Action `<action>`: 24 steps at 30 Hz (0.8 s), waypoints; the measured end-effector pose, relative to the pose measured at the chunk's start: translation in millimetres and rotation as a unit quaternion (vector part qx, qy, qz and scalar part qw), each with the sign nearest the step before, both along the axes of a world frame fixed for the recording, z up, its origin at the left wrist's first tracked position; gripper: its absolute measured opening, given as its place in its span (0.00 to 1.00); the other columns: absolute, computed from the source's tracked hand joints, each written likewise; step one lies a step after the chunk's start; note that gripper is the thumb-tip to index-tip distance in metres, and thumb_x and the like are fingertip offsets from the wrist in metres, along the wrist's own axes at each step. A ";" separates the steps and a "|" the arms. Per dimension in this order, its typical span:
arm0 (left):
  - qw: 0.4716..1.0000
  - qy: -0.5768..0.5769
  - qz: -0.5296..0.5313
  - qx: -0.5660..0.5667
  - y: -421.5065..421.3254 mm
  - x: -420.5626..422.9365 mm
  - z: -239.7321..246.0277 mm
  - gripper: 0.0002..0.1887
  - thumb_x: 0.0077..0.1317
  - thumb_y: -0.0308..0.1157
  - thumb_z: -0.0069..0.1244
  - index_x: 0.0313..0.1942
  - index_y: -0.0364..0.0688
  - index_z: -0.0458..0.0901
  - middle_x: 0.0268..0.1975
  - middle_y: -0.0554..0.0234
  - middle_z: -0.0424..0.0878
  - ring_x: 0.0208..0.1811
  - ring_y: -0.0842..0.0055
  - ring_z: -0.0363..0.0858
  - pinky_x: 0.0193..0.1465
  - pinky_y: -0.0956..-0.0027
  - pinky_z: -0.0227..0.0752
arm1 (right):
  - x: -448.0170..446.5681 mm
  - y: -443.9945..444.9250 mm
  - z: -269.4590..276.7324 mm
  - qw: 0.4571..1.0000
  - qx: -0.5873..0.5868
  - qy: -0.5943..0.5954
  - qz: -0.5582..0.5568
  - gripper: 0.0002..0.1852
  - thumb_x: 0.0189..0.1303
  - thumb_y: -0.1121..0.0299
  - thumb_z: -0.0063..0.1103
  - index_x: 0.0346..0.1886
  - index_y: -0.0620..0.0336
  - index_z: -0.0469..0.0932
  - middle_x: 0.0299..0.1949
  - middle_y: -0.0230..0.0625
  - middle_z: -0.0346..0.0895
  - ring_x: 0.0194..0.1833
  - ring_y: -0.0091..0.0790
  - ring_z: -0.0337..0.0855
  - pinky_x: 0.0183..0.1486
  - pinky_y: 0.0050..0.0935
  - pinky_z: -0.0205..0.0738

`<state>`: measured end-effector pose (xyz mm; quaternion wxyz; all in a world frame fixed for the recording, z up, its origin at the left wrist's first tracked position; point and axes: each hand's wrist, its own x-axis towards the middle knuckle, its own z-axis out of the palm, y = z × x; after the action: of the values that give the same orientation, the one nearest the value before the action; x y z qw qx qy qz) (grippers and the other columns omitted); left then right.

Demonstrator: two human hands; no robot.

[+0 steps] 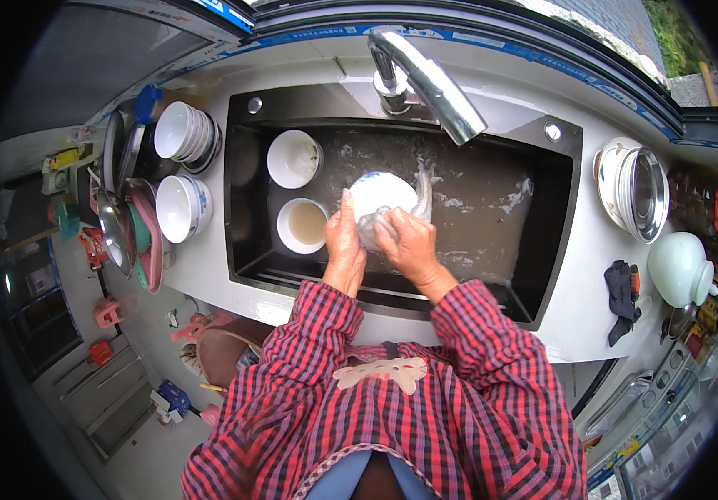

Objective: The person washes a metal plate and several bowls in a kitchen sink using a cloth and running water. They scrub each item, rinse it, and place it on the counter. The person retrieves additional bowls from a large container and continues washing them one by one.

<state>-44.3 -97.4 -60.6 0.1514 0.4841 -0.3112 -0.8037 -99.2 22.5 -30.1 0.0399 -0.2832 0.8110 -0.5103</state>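
Over the sink [404, 322], my left hand [344, 240] grips a white bowl [387, 187] with blue decoration by its left side, thumb pointing up. My right hand [414, 240] presses a wet, greyish cloth [374, 226] against the near side of that bowl. A tail of whitish cloth or film trails up along the bowl's right. To the left in the sink stand two more white bowls. The upper bowl [294, 159] has dark residue on its rim; the lower bowl [304, 225] holds cloudy liquid. Murky water with pale suds covers the sink floor.
A chrome faucet [440, 94] arches over the sink's back. Stacked bowls [175, 132], more bowls [179, 209] and a pan lid [114, 231] crowd the left counter. Plates [621, 181], a pale lidded jar [677, 269] and a dark cloth [620, 297] occupy the right.
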 end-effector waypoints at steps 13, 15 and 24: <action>0.991 0.037 -0.027 0.128 -10.8 14.9 -27.1 0.31 0.75 0.49 0.49 0.66 0.33 0.69 0.65 0.51 0.77 0.66 0.61 0.76 0.70 0.50 0.69 | -85.7 160.0 -151.6 0.867 0.396 -0.199 -0.229 0.13 0.66 0.70 0.61 0.52 0.59 0.78 0.45 0.47 0.83 0.45 0.48 0.84 0.50 0.44 0.76; 0.990 0.032 0.008 0.140 -2.6 12.6 -28.8 0.26 0.76 0.43 0.49 0.65 0.34 0.70 0.65 0.54 0.77 0.66 0.63 0.76 0.71 0.50 0.69 | -75.3 142.1 -151.2 0.873 0.113 -0.427 -0.209 0.14 0.67 0.70 0.61 0.53 0.62 0.77 0.42 0.37 0.83 0.42 0.32 0.82 0.48 0.32 0.76; 0.991 0.114 0.002 0.066 34.3 1.7 -23.9 0.19 0.79 0.40 0.43 0.64 0.41 0.71 0.59 0.60 0.78 0.57 0.71 0.79 0.61 0.62 0.77 | -17.4 -30.2 8.7 0.987 -0.012 -0.118 -0.108 0.08 0.65 0.66 0.62 0.38 0.60 0.78 0.34 0.37 0.81 0.36 0.35 0.83 0.40 0.34 0.77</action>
<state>-42.6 -63.1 -84.6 0.1550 0.3985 -0.2374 -0.8723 -116.6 -7.7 -21.4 0.0764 -0.1320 0.8202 -0.5514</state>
